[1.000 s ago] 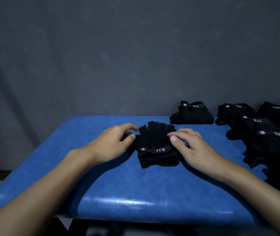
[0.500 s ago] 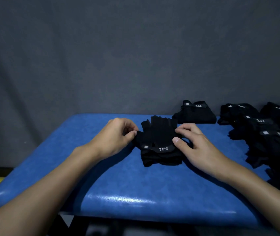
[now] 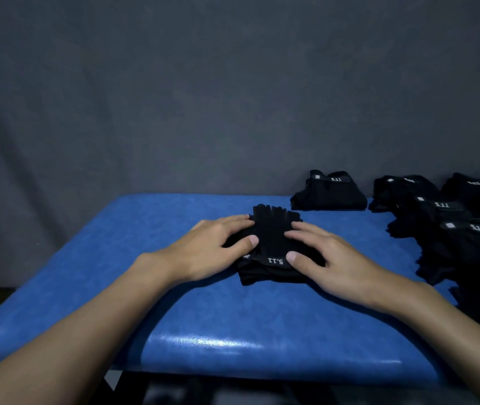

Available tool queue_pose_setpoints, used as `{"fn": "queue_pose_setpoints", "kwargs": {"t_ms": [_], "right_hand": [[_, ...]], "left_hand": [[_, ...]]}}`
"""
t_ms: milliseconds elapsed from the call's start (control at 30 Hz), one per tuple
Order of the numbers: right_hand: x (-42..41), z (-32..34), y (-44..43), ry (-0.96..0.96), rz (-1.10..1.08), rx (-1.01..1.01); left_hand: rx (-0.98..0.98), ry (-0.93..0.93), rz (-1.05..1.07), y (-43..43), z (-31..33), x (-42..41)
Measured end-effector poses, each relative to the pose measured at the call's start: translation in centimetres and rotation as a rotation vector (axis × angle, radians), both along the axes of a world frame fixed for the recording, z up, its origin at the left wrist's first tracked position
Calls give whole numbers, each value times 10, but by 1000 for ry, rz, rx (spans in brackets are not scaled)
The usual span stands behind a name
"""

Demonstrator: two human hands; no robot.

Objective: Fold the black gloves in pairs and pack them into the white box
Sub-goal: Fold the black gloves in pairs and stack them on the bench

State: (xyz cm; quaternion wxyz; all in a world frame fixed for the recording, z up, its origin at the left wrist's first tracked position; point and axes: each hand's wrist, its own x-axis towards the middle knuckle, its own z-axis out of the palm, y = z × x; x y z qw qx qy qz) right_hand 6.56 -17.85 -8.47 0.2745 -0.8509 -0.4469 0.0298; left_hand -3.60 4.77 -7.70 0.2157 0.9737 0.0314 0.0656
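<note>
one pair under the palms, a heap still waiting

a person's left hand [image 3: 212, 249] and right hand [image 3: 332, 261] lie flat, fingers spread, on a stacked pair of black gloves [image 3: 271, 244] near the middle of a blue padded table [image 3: 203, 317]. neither hand is gripping; both press down on the pair from either side, thumbs near the white "5.11" wrist strap [image 3: 275, 261], which faces the wearer upside down. the glove fingers point away, toward a grey backdrop [image 3: 233, 97].

by the look of it, the pair is matched and laid one on the other but not yet folded over. just beyond it, at the table's far edge, sits one folded bundle of gloves [image 3: 329, 194], apparently finished. to the right, well apart from the hands, a loose pile of black gloves [image 3: 449, 229] runs off the frame, suggesting most of the work is still ahead.

no white box appears anywhere in view, so nothing can be said to be packed; whether it stands out of frame cannot be told. folding seems barely begun, and packing not started.
</note>
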Motion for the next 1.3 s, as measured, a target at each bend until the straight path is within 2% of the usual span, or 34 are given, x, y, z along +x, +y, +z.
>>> {"fn": "queue_pose_setpoints", "kwargs": {"t_ms": [100,167,233,367,433,500,600,767,967,1033,1167,1300], "right_hand": [[2,1,-2,-75,-8,-152],[3,2,-2,-91,-8,-167],[2,4,-2,-88,16,-79],[-6,16,-9,-17,105,240],[-10,22,-13,-8,154,238],[-11,25,-17,-58,199,139],[-9,21,-20,-119,222,27],[-7,18,-19,-125,240,47],[-4,12,-14,-108,157,117],[-2,14,-13,-4,84,201],[2,18,-10,216,70,372],[3,19,-11,354,100,402]], "left_hand": [[104,35,-4,-1,0,0],[140,35,-11,-3,-1,0],[132,14,-8,-3,0,-1],[42,-122,-32,-3,10,-8],[81,-228,-110,-6,19,-13],[144,-277,-191,-10,28,-20],[193,-178,-235,-17,33,-27],[153,-12,-212,-17,31,-30],[159,-35,-200,-17,31,-32],[91,-93,-178,-18,30,-30],[-247,-225,-142,-18,24,-24],[-485,-252,-86,-20,22,-18]]}}
